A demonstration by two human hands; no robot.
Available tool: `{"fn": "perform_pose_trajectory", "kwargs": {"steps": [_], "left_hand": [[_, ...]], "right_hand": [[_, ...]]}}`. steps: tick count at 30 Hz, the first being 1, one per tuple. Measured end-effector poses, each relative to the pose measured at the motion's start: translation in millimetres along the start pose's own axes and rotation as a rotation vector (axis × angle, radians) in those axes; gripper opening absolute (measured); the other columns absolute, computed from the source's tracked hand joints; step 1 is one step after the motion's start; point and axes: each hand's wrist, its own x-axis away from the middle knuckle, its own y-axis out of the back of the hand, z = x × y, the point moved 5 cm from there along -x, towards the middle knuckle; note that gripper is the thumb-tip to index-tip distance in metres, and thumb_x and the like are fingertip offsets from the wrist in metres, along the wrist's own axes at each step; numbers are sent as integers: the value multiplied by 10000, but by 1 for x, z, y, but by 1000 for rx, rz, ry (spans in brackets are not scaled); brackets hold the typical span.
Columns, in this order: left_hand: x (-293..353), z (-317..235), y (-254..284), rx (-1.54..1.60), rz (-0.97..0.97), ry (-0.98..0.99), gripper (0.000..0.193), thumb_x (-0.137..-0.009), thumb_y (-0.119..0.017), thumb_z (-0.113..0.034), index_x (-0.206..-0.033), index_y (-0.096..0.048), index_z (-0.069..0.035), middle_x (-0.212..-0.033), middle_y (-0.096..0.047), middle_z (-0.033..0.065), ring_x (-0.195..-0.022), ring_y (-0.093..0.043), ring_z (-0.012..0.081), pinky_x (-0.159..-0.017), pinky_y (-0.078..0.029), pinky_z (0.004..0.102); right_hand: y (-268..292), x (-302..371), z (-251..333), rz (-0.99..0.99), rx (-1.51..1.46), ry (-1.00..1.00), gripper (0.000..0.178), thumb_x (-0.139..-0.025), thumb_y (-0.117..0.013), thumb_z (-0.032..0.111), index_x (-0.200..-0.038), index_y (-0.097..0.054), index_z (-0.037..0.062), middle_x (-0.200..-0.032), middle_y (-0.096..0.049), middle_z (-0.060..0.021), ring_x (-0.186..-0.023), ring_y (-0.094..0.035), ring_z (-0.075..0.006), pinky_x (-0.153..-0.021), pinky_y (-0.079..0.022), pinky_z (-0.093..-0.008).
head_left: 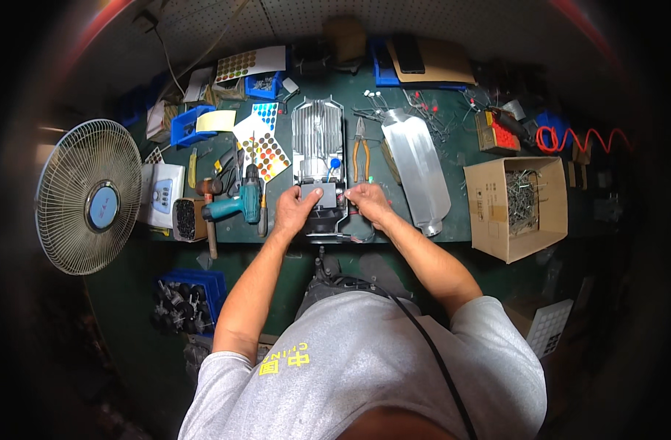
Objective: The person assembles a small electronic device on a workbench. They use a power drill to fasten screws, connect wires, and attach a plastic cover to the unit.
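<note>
In front of me on the bench lies a long finned metal housing (317,121). A flat dark grey box (324,199) sits over its near part. My left hand (294,211) grips the left side of this box, thumb on top. At the housing's right edge my right hand (369,202) is closed in a pinch; what lies between its fingertips is too small to make out. A blue round part (335,163) shows just beyond the box. Orange-handled pliers (360,152) lie right of the housing, beside a smooth silver metal cover (418,169).
Left of the housing lie a teal cordless drill (236,205), a hammer (210,220) and sticker sheets (266,154). A fan (90,196) stands at far left. A cardboard box (489,213) of metal pieces sits at right, near a red coiled hose (570,139).
</note>
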Motion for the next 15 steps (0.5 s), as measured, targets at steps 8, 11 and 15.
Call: {"fn": "perform_pose_trajectory", "kwargs": {"steps": [8,11,15], "left_hand": [[5,-8,3,-12,8,-14,511,-858,-777,-457,-752,-613,16,-652,-515,24,-647,-448,114,-568,-415,347],[7,-8,2,-16,12,5,499,-861,-782,-435,-740,-599,13,-652,-514,29,-648,-444,117,-571,-415,347],[4,-5,3,-27,17,19,501,-856,-785,-440,-742,-600,11,-657,-517,31,-652,-443,119,-578,-415,346]], "right_hand": [[-6,-5,-20,-63,28,118,158,-957,-688,149,-933,-702,-6,-825,-709,-52,-710,-626,-111,-609,-511,-274],[-6,-6,-21,-116,142,119,174,-935,-700,155,-931,-708,-19,-807,-697,-62,-693,-606,-119,-604,-494,-293],[-9,-5,-7,-97,143,102,193,-927,-705,163,-892,-719,-26,-784,-694,-65,-686,-604,-120,-607,-488,-301]]}}
